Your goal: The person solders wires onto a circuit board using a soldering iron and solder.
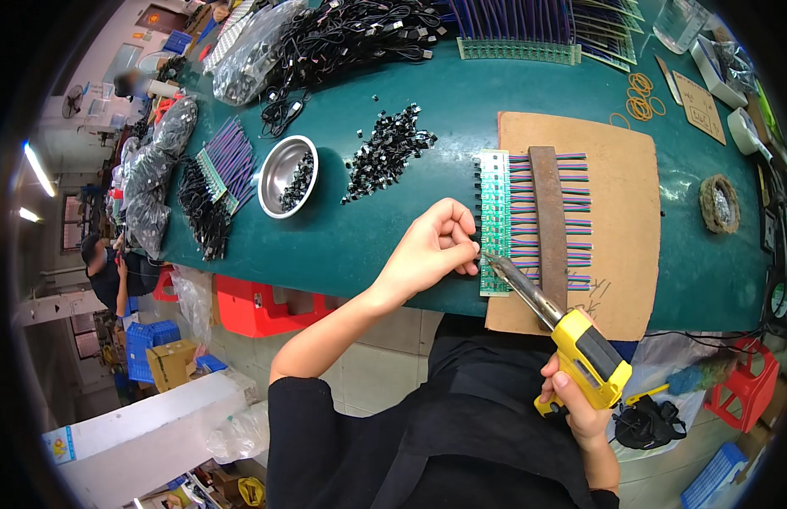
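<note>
My left hand has thumb and fingers pinched together at the left edge of a green circuit board panel. Whatever lies between those fingertips is too small or hidden to name. Small black parts line that same edge above the hand. My right hand grips a yellow and black soldering gun, its tip on or just above the panel beside my left fingertips. Multicoloured wires run rightward from the panel, pressed under a rusty brown metal bar. All this rests on a cardboard sheet.
Left of the panel lie a pile of small black parts and a steel bowl with more. Black cables and wired boards fill the back. Rubber bands and a round tin sit at right.
</note>
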Motion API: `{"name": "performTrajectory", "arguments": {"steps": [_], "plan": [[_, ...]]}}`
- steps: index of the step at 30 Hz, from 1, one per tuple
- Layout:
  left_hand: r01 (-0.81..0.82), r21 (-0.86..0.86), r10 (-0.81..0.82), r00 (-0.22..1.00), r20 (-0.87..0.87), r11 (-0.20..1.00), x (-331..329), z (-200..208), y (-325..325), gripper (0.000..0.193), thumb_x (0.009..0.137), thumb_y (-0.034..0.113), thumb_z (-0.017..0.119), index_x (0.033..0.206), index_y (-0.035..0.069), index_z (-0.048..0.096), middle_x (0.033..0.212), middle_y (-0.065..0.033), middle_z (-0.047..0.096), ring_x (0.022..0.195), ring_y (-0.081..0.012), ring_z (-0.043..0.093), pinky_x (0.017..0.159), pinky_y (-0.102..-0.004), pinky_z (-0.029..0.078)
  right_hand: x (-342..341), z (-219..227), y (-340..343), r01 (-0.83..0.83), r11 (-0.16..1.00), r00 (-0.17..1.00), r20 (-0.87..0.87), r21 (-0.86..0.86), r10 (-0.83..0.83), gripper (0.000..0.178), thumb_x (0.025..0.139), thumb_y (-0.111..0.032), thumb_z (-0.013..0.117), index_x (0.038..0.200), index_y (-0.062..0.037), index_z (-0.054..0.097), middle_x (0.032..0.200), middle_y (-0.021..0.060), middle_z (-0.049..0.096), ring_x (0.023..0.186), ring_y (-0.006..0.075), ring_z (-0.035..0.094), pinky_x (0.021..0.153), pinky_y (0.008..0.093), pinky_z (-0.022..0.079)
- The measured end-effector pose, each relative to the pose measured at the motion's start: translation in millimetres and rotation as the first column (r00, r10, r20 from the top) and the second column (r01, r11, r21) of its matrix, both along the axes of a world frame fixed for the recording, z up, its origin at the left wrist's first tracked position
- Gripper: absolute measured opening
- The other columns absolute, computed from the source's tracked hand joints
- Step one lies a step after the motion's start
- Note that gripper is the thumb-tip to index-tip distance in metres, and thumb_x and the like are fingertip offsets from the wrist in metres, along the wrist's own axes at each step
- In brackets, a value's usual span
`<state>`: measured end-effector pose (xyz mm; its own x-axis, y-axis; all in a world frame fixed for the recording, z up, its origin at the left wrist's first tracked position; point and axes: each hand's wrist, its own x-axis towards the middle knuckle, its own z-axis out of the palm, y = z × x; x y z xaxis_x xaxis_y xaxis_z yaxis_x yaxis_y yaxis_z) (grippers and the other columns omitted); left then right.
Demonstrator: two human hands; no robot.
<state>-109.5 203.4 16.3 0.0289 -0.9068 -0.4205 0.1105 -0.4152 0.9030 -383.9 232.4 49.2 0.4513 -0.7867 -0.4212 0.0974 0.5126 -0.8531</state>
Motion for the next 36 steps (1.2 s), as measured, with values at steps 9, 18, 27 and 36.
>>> {"name": "performTrajectory", "arguments": {"steps": [9,18,27,36], "plan": [[-0.028,-0.020,0.028,1.000,0.007,0.999,-3,-2,0,0.020,0.082,-0.001,0.060,0.093,0.003,0.044,0.073,-0.0032,0.057,0.065,-0.0115,0.062,0.058,-0.0220,0.049,-1,-1,-1,-0.009,1.000,1.000,-0.013,-0.011,0.009,0.035,0.081,-0.008,0.060,0.112,0.0027,0.051,0.084,0.0108,0.059,0.062,0.0123,0.057,0.055,0.0250,0.051],[-0.024,-0.043,0.025,0.999,0.037,0.999,-3,1,2,0.017,0.082,0.000,0.056,0.093,0.001,0.044,0.073,-0.0042,0.056,0.064,-0.0103,0.061,0.057,-0.0225,0.048,-58,5,-64,0.183,0.730,0.832,-0.292,-0.659,-0.472,0.036,0.082,-0.001,0.057,0.118,0.0020,0.051,0.089,0.0106,0.061,0.065,0.0130,0.058,0.058,0.0238,0.048],[-0.001,-0.044,0.002,1.000,0.030,0.999,-2,2,5,0.016,0.086,0.004,0.059,0.094,0.002,0.044,0.077,-0.0034,0.057,0.071,-0.0103,0.062,0.062,-0.0219,0.050,-99,-8,-115,-0.563,0.342,0.438,-0.623,-0.752,-0.649,0.086,0.056,0.019,0.056,0.136,-0.0077,0.040,0.097,0.0150,0.054,0.082,0.0325,0.054,0.077,0.0370,0.046],[0.076,-0.050,-0.056,0.945,0.323,0.996,21,20,1,0.011,0.087,0.007,0.057,0.095,-0.001,0.055,0.085,-0.0064,0.062,0.074,-0.0113,0.062,0.067,-0.0234,0.051,-115,9,-123,-0.607,0.466,0.377,-0.749,-0.644,-0.544,0.080,0.060,0.019,0.052,0.135,-0.0051,0.041,0.100,0.0160,0.054,0.082,0.0324,0.054,0.078,0.0348,0.045]]}}
